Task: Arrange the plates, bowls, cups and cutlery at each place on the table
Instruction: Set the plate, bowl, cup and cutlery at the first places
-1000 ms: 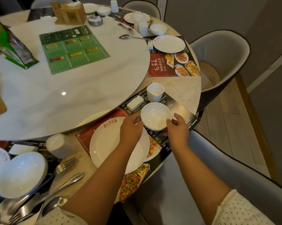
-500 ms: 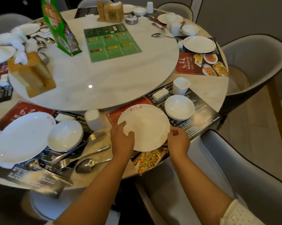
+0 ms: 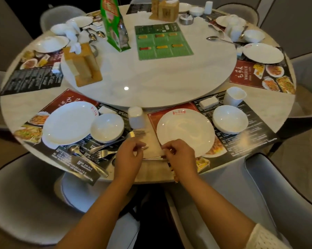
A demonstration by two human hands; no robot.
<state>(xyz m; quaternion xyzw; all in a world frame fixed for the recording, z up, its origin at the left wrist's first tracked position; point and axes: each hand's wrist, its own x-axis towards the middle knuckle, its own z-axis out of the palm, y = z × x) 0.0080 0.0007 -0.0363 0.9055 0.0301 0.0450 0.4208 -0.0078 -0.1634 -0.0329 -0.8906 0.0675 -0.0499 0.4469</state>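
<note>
Both hands are meeting at the near edge of the round marble desk (image 3: 270,105), between two place settings; the left hand (image 3: 129,157) is curling its fingers (image 3: 140,146) around the middle of a thin silver piece of cutlery (image 3: 152,157), while the right hand (image 3: 180,156) is pinching the same piece near its other end, fingers (image 3: 167,150) bent inward and clenched on the metal; the piece is lying nearly flat, its long axis running left to right along the desk edge, though which end is the head is hidden under the hands; just right of it a white dinner plate (image 3: 185,133) with a red mark at its far rim is sitting on a dark menu placemat (image 3: 250,141), with a white bowl (image 3: 230,119) beside it and a white cup (image 3: 234,96) beyond; to the left, two forks (image 3: 105,153) are pointing their tines rightward toward the hands, lying near a second bowl (image 3: 107,127) and a second plate (image 3: 69,123).
</note>
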